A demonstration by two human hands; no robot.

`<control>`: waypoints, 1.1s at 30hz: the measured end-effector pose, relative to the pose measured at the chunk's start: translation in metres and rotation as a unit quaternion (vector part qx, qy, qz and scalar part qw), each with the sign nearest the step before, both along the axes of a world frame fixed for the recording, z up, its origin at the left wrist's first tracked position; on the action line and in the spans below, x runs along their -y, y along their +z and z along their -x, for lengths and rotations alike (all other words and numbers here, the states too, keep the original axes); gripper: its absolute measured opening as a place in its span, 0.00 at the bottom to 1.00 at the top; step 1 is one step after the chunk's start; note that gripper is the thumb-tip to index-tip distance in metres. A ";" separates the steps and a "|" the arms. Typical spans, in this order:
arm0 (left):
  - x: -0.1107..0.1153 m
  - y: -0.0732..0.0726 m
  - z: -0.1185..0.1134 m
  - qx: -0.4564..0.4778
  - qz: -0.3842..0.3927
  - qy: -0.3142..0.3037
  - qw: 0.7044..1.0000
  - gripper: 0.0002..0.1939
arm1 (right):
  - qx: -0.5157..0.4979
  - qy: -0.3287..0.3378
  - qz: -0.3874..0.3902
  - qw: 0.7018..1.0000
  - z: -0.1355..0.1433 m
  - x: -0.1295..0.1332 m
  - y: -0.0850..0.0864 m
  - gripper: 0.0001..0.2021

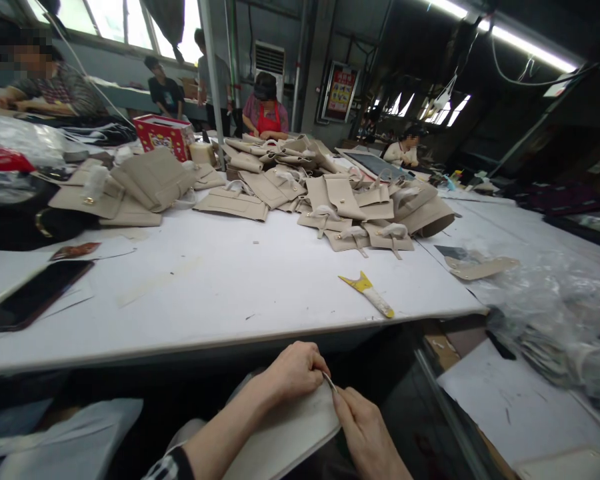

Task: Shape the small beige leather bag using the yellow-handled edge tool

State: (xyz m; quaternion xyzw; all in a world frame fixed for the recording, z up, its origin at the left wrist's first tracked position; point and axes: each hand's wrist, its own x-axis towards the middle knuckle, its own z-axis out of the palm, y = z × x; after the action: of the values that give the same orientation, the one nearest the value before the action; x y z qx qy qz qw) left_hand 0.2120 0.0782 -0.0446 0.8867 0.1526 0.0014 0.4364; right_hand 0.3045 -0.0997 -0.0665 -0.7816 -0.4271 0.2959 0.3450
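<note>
A pale, flat leather-like piece (293,433) lies across my lap, below the table's front edge. My left hand (300,370) is closed on its upper edge, the fingers curled over near the corner. At the right edge of the same piece, my right hand (363,423) pinches with thumb and fingers. A thin rim of the piece stands up between the two hands. On the white table (220,280) in front lies a yellow and white tool (367,293). Behind it is a heap of beige leather pieces (325,193), some with metal clasps and wrapped handles.
A dark phone (35,293) lies at the table's left. Clear plastic bags (545,293) and a lower white surface (530,400) are on the right. A red box (165,137) stands behind the left pieces. Several people are farther back, one in a red apron (267,120).
</note>
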 end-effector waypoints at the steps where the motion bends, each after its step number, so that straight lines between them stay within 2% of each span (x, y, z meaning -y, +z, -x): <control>1: 0.000 0.000 0.000 -0.002 0.006 0.003 1.000 0.19 | -0.072 -0.022 -0.002 0.997 -0.002 0.000 -0.002 0.24; 4: -0.001 0.002 0.000 -0.010 0.021 0.012 1.000 0.19 | -0.283 -0.103 -0.012 0.954 -0.003 0.000 -0.013 0.26; 6: -0.001 0.002 0.001 -0.014 0.029 0.017 0.999 0.18 | -0.365 -0.125 -0.024 0.922 -0.003 -0.001 -0.020 0.26; 7: -0.002 0.002 0.001 -0.016 0.031 0.018 0.999 0.18 | -0.381 -0.124 -0.025 0.916 -0.003 -0.002 -0.022 0.26; 12: -0.004 0.002 0.002 -0.024 0.034 0.021 0.999 0.18 | -0.342 -0.068 0.006 0.937 -0.014 -0.004 -0.026 0.27; 15: -0.005 0.002 0.001 -0.033 0.033 0.014 0.999 0.18 | -0.347 -0.061 0.007 0.936 -0.020 -0.008 -0.024 0.27; 20: -0.007 0.004 0.000 -0.039 0.025 -0.003 0.999 0.18 | -0.402 -0.033 0.016 0.915 -0.018 -0.014 -0.007 0.26; 24: -0.007 0.007 0.000 -0.037 0.013 -0.019 0.999 0.19 | -0.407 0.008 0.048 0.912 -0.018 -0.019 0.010 0.26; 29: -0.009 0.010 0.001 -0.028 0.014 -0.030 0.999 0.19 | -0.330 0.081 0.135 0.931 -0.030 -0.029 0.024 0.27; 33: -0.017 0.007 0.006 -0.025 0.037 -0.033 0.998 0.20 | -0.277 0.124 0.186 0.935 -0.040 -0.040 0.027 0.27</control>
State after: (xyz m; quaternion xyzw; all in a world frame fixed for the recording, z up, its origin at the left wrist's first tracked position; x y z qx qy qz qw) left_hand 0.2056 0.0949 -0.0371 0.8742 0.1338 -0.0413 0.4650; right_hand 0.3445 -0.0592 -0.0395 -0.6598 -0.3454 0.6151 0.2590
